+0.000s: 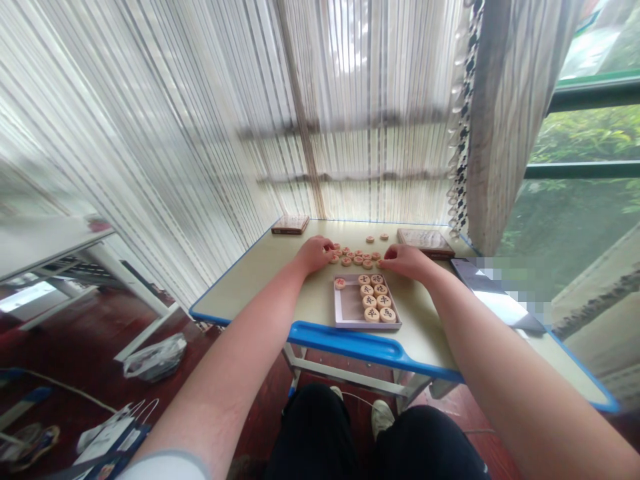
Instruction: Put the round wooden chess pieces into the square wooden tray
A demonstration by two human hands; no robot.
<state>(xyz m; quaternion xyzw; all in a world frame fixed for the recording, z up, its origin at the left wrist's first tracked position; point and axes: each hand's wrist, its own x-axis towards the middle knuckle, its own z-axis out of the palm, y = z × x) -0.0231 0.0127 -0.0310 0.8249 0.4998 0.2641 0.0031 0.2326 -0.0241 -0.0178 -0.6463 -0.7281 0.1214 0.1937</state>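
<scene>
Several round wooden Chinese chess pieces (pixel 359 261) lie in a loose cluster on the pale table, their markings red where legible. At the cluster's left end, my left hand (pixel 315 254) is curled, its fingertips against a Chinese chess piece (pixel 333 259). From the right, my right hand (pixel 404 261) closes its thumb and fingers at another Chinese chess piece (pixel 381 264), partly hidden by them. Nearer me is an open shallow box (pixel 349 308). Two columns of black-marked pieces (pixel 376 298) fill its right side, and one red-marked piece (pixel 340 283) sits in its upper left corner.
Two more pieces (pixel 370 239) lie farther back. A flat wooden-looking case (pixel 290 224) rests at the table's back left, another case (pixel 426 241) at the back right. A dark flat device (pixel 495 293) lies at the right edge. String curtains (pixel 360 147) hang behind the blue-edged table (pixel 240 287).
</scene>
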